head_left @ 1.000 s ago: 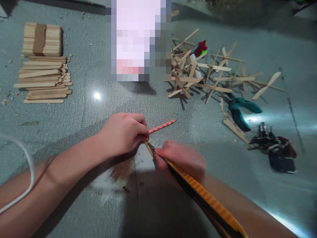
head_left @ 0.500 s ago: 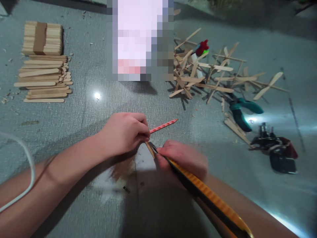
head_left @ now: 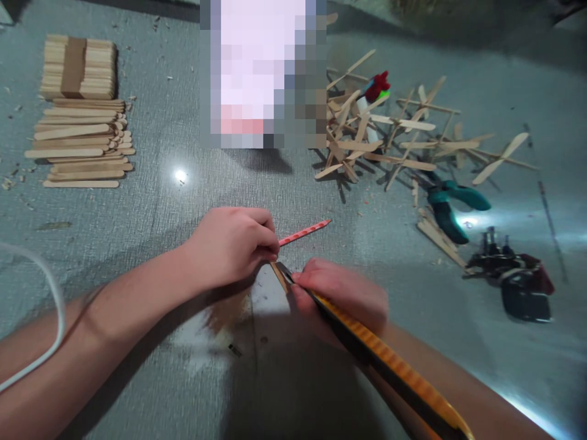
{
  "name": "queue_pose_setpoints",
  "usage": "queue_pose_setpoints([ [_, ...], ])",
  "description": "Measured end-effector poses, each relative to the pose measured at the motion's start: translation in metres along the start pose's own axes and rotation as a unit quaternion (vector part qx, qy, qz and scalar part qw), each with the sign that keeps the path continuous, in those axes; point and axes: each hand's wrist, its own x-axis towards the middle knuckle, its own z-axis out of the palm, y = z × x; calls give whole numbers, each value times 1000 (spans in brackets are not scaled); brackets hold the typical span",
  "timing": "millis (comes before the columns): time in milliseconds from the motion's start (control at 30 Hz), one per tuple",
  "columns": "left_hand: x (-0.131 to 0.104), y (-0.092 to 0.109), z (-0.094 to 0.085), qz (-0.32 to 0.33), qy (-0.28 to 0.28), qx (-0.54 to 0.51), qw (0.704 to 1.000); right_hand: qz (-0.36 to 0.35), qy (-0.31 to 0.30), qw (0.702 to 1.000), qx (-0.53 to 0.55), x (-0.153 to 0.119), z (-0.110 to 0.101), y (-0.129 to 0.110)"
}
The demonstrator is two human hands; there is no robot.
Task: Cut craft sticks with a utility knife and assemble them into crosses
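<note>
Two hands are working mid-worktop: left hand (head_left: 233, 244) is pinching shut on a red pencil (head_left: 305, 232) and pinning one small wooden stick (head_left: 278, 275), and right hand (head_left: 342, 293) is gripping one orange utility knife (head_left: 389, 366), blade tip touching the stick. Stick is looking thin, light, stiff and likely to split; better held close by the cut, fingers off the blade line. Further out: one banded stick bundle (head_left: 77, 67), one loose stack (head_left: 80, 146), one heap of glued stick crosses (head_left: 389, 134), one pair of teal pliers (head_left: 447, 208).
</note>
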Motion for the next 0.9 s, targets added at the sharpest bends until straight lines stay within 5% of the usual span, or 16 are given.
queue_pose_setpoints([
  [400, -1, 0, 0, 2, -5, 0, 1000, 11, 40, 999, 6, 3, 0, -4],
  [533, 0, 0, 0, -6, -10, 6, 1000, -12, -14, 1000, -12, 10, -2, -5],
  [700, -1, 0, 0, -7, -11, 5, 1000, 1, 76, 997, 11, 8, 2, -8],
  [900, -1, -1, 0, 1, -4, 2, 1000, 31, 4, 999, -5, 0, -1, -6],
])
